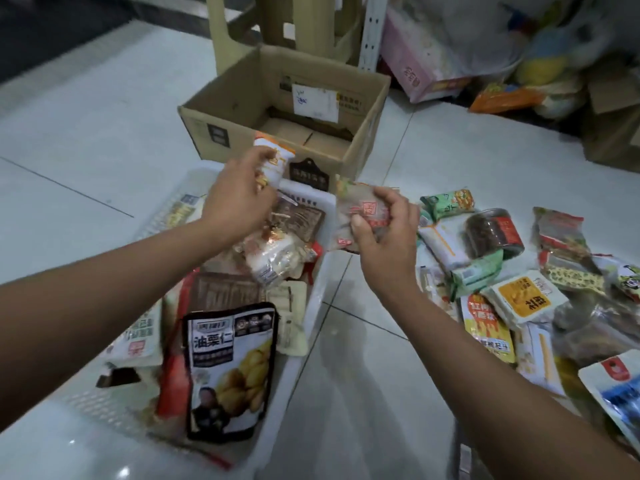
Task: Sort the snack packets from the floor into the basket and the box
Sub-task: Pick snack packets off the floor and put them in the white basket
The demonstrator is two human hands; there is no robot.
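Observation:
My left hand (239, 194) grips a small white-and-orange packet (275, 161) above the far end of the white plastic basket (313, 299), close to the front wall of the open cardboard box (363, 133). My right hand (384, 230) holds a clear packet with a red label (360, 211) just right of the basket's rim. The basket holds several packets, among them a black chestnut pouch (230, 372). A pile of loose snack packets (519, 299) lies on the floor to the right.
A beige plastic stool (287, 26) stands behind the box. Bags, boxes and soft clutter (519, 64) fill the back right corner. White floor tiles (86, 133) stretch to the left and between basket and pile.

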